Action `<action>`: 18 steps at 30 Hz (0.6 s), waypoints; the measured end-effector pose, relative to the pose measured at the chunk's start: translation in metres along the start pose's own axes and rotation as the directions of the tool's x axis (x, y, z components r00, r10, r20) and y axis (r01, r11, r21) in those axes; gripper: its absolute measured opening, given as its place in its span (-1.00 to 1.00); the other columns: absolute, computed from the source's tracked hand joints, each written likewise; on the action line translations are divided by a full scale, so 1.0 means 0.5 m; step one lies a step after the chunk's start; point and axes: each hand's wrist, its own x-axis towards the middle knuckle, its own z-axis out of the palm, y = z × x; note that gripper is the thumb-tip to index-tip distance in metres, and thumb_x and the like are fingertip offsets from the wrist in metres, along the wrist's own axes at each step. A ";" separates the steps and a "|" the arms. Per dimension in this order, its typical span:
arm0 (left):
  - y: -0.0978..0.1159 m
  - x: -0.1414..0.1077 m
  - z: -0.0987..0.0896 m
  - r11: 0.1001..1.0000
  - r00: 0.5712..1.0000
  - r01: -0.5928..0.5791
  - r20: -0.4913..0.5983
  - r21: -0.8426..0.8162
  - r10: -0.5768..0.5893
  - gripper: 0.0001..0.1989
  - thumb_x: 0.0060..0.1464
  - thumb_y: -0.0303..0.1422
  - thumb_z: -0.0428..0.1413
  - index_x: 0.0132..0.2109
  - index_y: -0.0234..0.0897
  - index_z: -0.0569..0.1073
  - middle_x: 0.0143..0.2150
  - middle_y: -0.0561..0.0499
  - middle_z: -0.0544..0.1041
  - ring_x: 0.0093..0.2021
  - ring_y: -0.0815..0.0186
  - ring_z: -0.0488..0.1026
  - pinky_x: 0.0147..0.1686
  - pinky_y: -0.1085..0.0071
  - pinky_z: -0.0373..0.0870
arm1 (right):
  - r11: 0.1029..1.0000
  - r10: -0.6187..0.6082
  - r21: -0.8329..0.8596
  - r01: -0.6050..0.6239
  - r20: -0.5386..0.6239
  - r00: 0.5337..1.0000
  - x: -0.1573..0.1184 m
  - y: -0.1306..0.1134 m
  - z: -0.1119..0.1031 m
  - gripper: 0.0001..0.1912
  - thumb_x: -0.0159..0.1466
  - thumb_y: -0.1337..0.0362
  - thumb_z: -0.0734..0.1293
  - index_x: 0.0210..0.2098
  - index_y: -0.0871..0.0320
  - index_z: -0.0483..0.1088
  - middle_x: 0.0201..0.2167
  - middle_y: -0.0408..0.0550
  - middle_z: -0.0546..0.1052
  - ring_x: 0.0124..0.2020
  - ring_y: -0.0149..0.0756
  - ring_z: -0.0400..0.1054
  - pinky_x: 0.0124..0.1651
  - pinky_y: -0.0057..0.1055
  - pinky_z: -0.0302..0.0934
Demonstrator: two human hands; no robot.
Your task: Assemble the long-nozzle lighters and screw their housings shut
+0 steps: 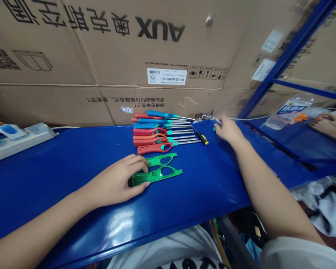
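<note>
On the blue desk (184, 198), two green shell halves (154, 175) lie with the left hand (123, 179) curling its fingers around their ends. Beyond them is a row of red and blue lighters (149, 132); farther right, the right hand (228, 129) pinches a partly hidden metal piece (218, 121).

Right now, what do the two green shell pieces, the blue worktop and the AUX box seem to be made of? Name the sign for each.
Green shell pieces: probably moulded plastic, slightly glossy, with thin-edged openings.
Blue worktop: smooth and glossy with bright reflections, perhaps painted metal.
AUX box: matte brown cardboard, apparently, from its creases.
</note>
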 end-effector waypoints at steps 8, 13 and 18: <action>-0.022 -0.003 -0.034 0.994 0.998 0.028 0.056 0.102 -0.034 -0.79 0.16 -0.23 0.13 -0.11 -0.21 0.47 -0.15 -0.05 0.50 -0.18 0.15 0.49 -0.21 0.30 0.42 | 0.901 -0.357 0.210 0.378 -0.134 0.924 -0.049 -0.066 -0.023 -0.50 0.45 -0.10 0.05 -0.47 0.07 0.20 -0.53 -0.09 0.39 -0.44 -0.25 0.30 -0.35 -0.36 0.10; -0.020 -0.004 -0.040 0.990 0.997 0.050 0.045 0.130 -0.056 -0.75 0.11 -0.18 0.17 -0.12 -0.21 0.48 -0.18 -0.03 0.51 -0.21 0.15 0.49 -0.21 0.30 0.40 | 0.730 -0.631 0.265 0.630 -0.093 0.770 -0.121 -0.129 -0.027 -0.50 0.42 -0.07 0.10 -0.54 0.08 0.06 -0.57 -0.14 0.27 -0.49 -0.33 0.16 -0.37 -0.36 0.01; 0.004 -0.003 -0.026 0.990 0.992 0.101 -0.088 0.099 -0.092 -0.54 0.13 -0.01 0.19 0.04 -0.22 0.45 -0.07 -0.08 0.57 -0.07 0.07 0.51 -0.09 0.19 0.43 | 0.449 -0.855 0.280 0.849 -0.141 0.499 -0.191 -0.174 -0.024 -0.60 0.46 0.09 0.14 -0.48 0.10 0.20 -0.53 -0.12 0.36 -0.45 -0.33 0.18 -0.32 -0.36 0.04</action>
